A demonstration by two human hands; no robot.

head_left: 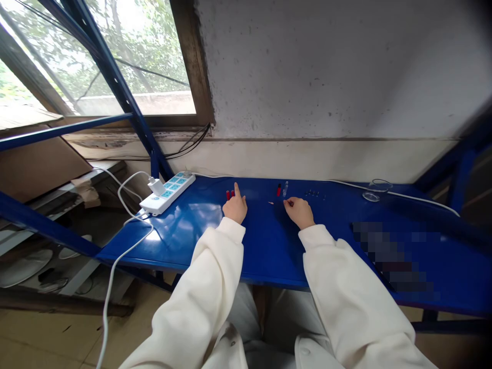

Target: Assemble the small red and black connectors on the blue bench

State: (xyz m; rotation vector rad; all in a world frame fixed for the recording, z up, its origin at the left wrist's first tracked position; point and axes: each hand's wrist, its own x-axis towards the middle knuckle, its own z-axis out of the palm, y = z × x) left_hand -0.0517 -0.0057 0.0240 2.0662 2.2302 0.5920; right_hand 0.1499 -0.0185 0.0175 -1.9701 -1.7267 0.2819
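Both of my arms in white sleeves reach over a blue metal shelf (pixel 200 236). My left hand (pixel 235 207) rests on the shelf with its forefinger stretched out and the other fingers curled, right beside two small red pieces (pixel 229 195). My right hand (pixel 300 211) lies knuckles up with fingers curled, its fingertips at a tiny reddish piece (pixel 289 203); whether it grips it is unclear. A small pale sliver (pixel 271 203) lies between the hands. A red vial (pixel 279 190) and a clear vial (pixel 285 189) stand just beyond.
A white power strip (pixel 168 192) with a charger and white cable lies at the shelf's left rear. Several tiny dark bits (pixel 314 193) and a clear glass dish (pixel 372 195) lie toward the right. A white cable (pixel 418 199) runs along the back. A window sits at upper left.
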